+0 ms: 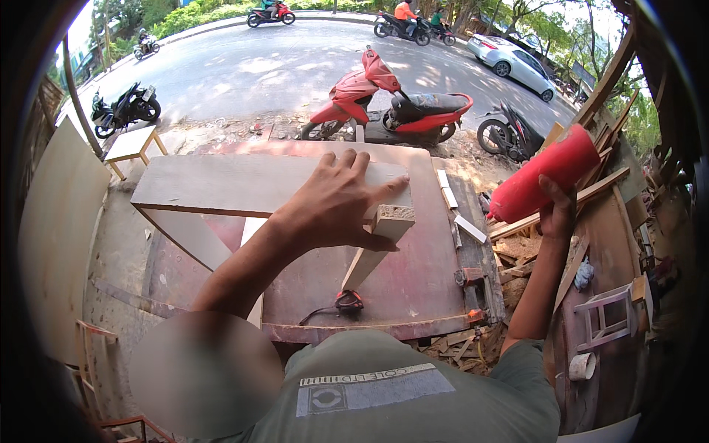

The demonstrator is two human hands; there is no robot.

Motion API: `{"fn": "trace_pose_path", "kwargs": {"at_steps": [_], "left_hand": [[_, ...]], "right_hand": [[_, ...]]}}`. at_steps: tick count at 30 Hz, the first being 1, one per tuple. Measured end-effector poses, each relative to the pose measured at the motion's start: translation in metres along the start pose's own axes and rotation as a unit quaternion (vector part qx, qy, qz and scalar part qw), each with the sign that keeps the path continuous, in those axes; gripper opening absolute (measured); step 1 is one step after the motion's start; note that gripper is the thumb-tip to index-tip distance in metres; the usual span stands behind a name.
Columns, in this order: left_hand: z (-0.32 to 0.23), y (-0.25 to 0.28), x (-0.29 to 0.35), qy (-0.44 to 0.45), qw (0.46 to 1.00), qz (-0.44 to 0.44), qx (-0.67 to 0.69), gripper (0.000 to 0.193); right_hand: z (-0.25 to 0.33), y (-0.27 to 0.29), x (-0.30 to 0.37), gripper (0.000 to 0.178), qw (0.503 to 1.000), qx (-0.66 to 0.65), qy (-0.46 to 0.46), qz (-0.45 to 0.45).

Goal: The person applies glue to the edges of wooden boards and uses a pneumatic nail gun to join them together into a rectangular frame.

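My left hand point(332, 198) is closed over the corner of a wooden frame, its fingers on a pale board point(229, 176) and its thumb by a squared leg point(373, 258). The leg's cut end point(396, 213) faces up, just right of that hand. Off to the right, my right hand point(557, 210) holds a red squeeze bottle point(548, 173), tilted with its narrow nozzle pointing down and left. The bottle is apart from the frame. Below the leg, a red and black tape measure point(349, 301) lies on the reddish worktable point(413, 295).
Small white wood strips point(447, 190) lie along the table's right side. Wood offcuts point(521, 273) and a small stool-like frame point(607, 317) are farther right. A large panel point(59, 236) leans at left. Beyond the table stand a red scooter point(391, 111) and a road with traffic.
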State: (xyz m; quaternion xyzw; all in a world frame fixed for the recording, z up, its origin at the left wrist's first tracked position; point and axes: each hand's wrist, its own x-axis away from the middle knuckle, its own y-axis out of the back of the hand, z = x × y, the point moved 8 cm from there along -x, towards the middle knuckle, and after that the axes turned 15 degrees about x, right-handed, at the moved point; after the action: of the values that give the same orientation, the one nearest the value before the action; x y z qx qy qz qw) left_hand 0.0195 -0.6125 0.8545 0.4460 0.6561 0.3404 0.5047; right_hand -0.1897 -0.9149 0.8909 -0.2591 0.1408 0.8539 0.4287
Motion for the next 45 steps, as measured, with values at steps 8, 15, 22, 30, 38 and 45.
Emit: {"fn": "trace_pose_path", "kwargs": {"at_steps": [8,15,22,30,38,45], "left_hand": [[-0.003,0.001,0.002,0.009,1.000,0.001,0.018,0.092],[-0.007,-0.008,0.001,0.001,1.000,0.001,0.012,0.092],[-0.012,-0.013,0.000,-0.009,1.000,0.016,-0.007,0.092],[-0.017,-0.012,0.005,-0.039,0.999,-0.001,-0.011,0.082],[-0.016,-0.008,0.006,-0.019,0.999,0.025,-0.015,0.072],[-0.017,-0.008,0.008,-0.013,0.999,0.036,-0.018,0.069]], "right_hand": [[-0.022,-0.031,-0.029,0.053,0.980,-0.133,-0.058,0.139],[0.034,-0.091,-0.014,0.063,0.972,-0.177,-0.023,0.150],[0.090,-0.154,0.011,0.077,0.954,-0.155,0.072,0.246],[0.078,-0.185,0.015,0.070,0.956,-0.205,0.037,0.207],[0.070,-0.208,0.019,0.064,0.920,-0.279,0.021,0.274],[0.074,-0.212,0.030,0.062,0.942,-0.224,0.018,0.247]]}}
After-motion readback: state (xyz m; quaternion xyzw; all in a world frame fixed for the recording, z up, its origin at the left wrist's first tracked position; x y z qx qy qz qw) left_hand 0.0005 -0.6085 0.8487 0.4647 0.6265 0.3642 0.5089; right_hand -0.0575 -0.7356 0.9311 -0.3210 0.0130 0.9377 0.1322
